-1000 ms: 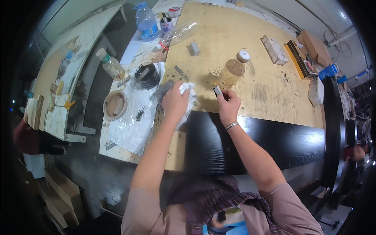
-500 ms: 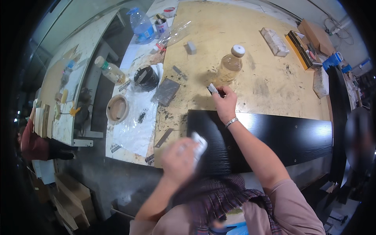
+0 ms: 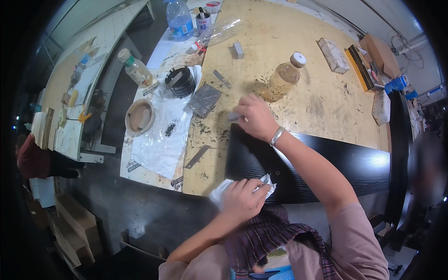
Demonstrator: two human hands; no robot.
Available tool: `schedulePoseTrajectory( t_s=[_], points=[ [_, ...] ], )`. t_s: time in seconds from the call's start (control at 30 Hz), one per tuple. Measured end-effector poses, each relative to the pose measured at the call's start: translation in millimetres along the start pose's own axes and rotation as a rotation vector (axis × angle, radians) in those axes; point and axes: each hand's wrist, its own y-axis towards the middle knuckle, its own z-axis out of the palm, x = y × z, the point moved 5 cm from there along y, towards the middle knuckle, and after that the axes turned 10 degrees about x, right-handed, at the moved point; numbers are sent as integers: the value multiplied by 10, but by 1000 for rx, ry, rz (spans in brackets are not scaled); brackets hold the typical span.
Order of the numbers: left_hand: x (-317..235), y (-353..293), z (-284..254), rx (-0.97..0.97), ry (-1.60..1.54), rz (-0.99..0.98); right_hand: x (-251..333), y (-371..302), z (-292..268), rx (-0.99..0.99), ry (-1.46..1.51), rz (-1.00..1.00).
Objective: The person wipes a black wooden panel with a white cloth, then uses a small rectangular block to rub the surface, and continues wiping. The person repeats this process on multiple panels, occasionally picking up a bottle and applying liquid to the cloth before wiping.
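Note:
My left hand (image 3: 243,199) is closed around a crumpled white cloth or paper wipe (image 3: 218,192) at the near left corner of a black wood-grained board (image 3: 326,161). Above the board's far left edge, my right hand (image 3: 255,116) pinches a small greyish piece (image 3: 234,116), blurred and too small to name. Just beyond that hand stands a clear plastic bottle (image 3: 282,80) of yellowish liquid with a white cap. Left of the board lie a dark flat scraper blade (image 3: 198,157) and a dark square plate (image 3: 206,100).
On white plastic sheeting at the left stand a black-smeared pot (image 3: 181,84) and a round shallow dish (image 3: 140,117). A second bottle (image 3: 135,69), a big blue-tinted bottle (image 3: 179,21) and a tin (image 3: 203,22) stand near them. White-wrapped blocks (image 3: 333,56) and an open box (image 3: 363,70) lie far right.
My right hand has moved left and nearer, away from the bottle, with the small piece. The left hand with the white wipe has shifted right, to the board's near edge.

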Motion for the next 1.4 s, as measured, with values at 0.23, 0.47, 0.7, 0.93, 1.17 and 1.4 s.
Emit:
schedulePoseTrajectory(
  t_s=[0.23,0.47,0.7,0.93,1.17,1.4],
  points=[
    [17,-27,-1,-16,-18,2,78,37,-16,143,74,-101],
    [26,-38,-7,-25,-3,9,28,87,-12,195,59,-80],
    [-13,248,56,35,-209,-122,-83,-31,-274,75,740,401],
    [256,564,-378,-262,-580,-155,-20,-922,-553,-241,1588,370],
    [626,628,-315,-5,-1625,-440,361,-972,-437,-18,1639,194],
    [675,472,-98,204,-1946,-332,414,-996,-411,246,1519,171]
  ],
)
